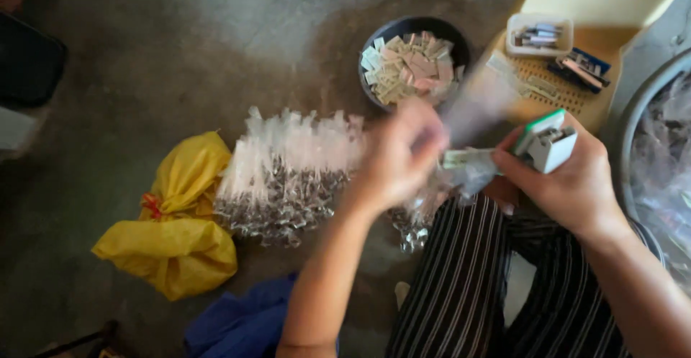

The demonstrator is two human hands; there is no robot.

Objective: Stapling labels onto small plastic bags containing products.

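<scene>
Stapler [548,144], white and green, sits clamped in my right hand [568,185]. Just left of that grip, my blurred left hand [396,158] pinches a small clear packet [461,167]; I can't make out its contents, and motion smears its top.

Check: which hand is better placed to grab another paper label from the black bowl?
Left, probably. The left hand sits just below the black bowl of paper labels and grips only the small clear bag. The right hand is farther off and full with the stapler.
</scene>
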